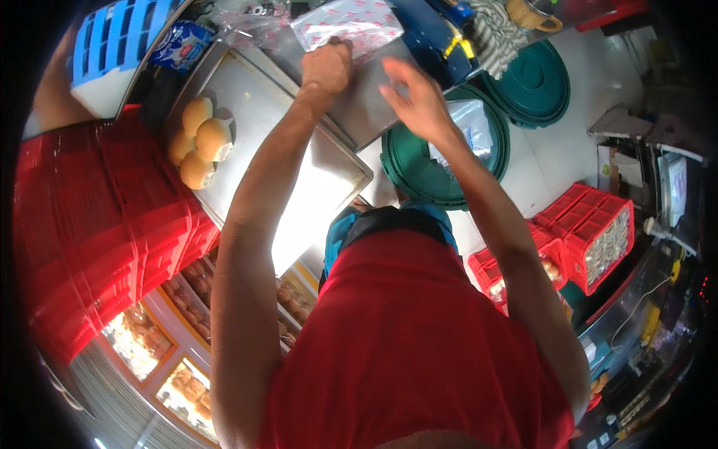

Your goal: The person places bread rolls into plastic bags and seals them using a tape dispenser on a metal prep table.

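My left hand [328, 66] is curled at the near edge of a stack of printed clear plastic bags [350, 25] on a metal table [359, 106]. Its fingertips are hidden, so whether they pinch a bag cannot be told. To its right, my right hand [414, 95] hovers over the table's edge with fingers apart and nothing in them. Left of my left forearm lies a large metal baking tray [252, 95]. Several round golden buns [213, 139] sit together at the tray's left side, with white paper or film on some of them.
Stacked red plastic crates [101, 213] stand left. Below the table's right edge is a green lidded bin [404, 163] bearing a plastic package [468, 126]; another green lid [530, 84] lies beyond. More red crates [589, 230] with packed goods rest right. Lit bread shelves [188, 387] are lower left.
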Motion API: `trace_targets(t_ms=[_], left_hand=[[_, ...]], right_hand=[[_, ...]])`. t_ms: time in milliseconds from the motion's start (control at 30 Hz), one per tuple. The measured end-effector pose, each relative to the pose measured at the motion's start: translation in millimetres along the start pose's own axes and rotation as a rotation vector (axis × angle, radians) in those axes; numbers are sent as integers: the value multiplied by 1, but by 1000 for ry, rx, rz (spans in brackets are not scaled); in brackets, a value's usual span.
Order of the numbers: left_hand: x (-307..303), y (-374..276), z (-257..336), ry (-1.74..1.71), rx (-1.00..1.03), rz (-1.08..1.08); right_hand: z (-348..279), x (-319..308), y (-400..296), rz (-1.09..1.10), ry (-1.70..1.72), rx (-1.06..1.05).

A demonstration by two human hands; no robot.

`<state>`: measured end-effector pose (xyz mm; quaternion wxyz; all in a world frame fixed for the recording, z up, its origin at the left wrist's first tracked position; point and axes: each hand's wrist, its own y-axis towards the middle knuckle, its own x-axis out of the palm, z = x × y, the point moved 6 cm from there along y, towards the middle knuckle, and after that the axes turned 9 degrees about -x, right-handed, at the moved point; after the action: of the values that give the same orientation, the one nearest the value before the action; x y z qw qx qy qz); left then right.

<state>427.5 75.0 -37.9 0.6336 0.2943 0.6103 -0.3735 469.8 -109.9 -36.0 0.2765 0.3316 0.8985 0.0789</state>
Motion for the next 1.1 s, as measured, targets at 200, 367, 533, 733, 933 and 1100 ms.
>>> trace_targets(t_ms=[200,367,533,733,933,1100], left_hand=[[-24,-37,-15,-511,-14,174],[-61,-66,-25,-971,-25,124],[6,-79,-20,-331,152,-21],[-11,-96,13,-367,329,337],[23,-52,9,-401,48,256],[22,-28,-12,-337,-68,181]], right_hand=[[9,30,87,-48,-275,-385],[-41,5,96,-50,-142,-324],[26,39,77,-436,-220,-334],[39,32,96,-281,-524,-219],[-15,12,111,-19,-402,-446],[5,21,98,28,-471,-586]])
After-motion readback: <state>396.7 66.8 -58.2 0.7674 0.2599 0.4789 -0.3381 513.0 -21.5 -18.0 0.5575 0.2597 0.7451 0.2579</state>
